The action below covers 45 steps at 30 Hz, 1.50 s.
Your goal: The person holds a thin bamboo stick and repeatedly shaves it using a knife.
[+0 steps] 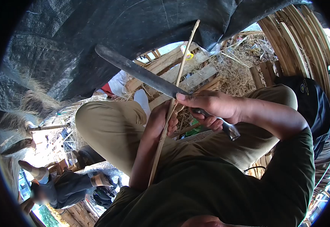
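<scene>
My left hand (161, 118) is closed around a long, thin, pale wooden stick (184, 58). The stick slants from the top middle of the view down to my left forearm. My right hand (216, 108) grips the dark handle of a machete (140, 73), with the thumb laid along the base of the blade. That blade points to the upper left and crosses the stick just above my left hand; whether its edge touches the wood I cannot tell.
A dark plastic sheet (97, 26) hangs across the top. Wooden slats (197, 77) and straw-like scraps (236, 75) lie beyond my bent knees. Long boards (289, 45) stand at the upper right, beside a black bag (314, 109). Another person (68, 187) is at the lower left.
</scene>
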Each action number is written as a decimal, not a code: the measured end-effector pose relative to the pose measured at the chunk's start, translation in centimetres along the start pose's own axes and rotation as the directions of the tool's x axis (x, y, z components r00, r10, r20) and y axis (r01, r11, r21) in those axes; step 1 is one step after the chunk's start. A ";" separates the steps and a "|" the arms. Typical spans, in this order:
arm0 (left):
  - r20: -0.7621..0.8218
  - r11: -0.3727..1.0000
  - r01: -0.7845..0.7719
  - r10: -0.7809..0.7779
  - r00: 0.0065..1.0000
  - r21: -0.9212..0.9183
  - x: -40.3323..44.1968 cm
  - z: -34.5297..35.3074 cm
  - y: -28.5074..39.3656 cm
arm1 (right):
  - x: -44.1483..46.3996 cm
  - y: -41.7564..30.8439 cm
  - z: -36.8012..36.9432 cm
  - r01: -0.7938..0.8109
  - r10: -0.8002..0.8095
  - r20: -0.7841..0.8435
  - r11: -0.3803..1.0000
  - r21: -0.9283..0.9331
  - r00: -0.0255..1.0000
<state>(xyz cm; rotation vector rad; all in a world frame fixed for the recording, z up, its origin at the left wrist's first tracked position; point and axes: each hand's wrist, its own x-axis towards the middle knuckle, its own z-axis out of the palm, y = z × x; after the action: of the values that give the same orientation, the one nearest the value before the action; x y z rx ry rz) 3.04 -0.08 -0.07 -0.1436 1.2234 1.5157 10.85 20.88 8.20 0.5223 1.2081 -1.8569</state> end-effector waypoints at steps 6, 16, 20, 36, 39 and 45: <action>0.017 0.995 0.097 -0.097 0.995 -0.009 0.4 0.3 0.6 | -1.6 -0.1 0.3 0.014 -0.030 0.082 0.982 0.190 0.996; 0.074 0.993 0.094 -0.088 0.993 -0.076 0.7 -0.4 0.2 | -3.7 -2.4 -4.5 0.264 -0.337 -0.574 0.942 -0.210 0.746; 0.105 0.992 0.084 -0.073 0.992 -0.097 0.7 -0.7 0.0 | -4.1 -2.8 -6.6 0.063 -0.648 -0.557 0.679 -0.731 0.520; 0.068 0.998 0.051 -0.049 0.996 -0.029 -0.1 -0.8 -0.1 | -4.5 -3.5 -8.0 -0.420 -0.678 -0.432 0.196 -0.886 0.595; 0.059 0.998 0.054 -0.052 0.997 -0.035 -0.1 -0.6 0.1 | -3.1 -3.9 -8.2 -0.408 -0.567 -0.528 0.336 -0.849 0.632; 0.063 0.997 0.059 -0.056 0.996 -0.055 -0.1 -0.7 0.0 | 4.2 -0.6 -13.6 -0.305 -0.705 -0.413 0.283 -0.909 0.577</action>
<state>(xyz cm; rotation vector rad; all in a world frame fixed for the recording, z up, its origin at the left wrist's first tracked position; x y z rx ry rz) 2.73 -0.67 -0.26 -0.1673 1.1192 1.4950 6.70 31.28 -0.57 0.4401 2.8877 -0.5675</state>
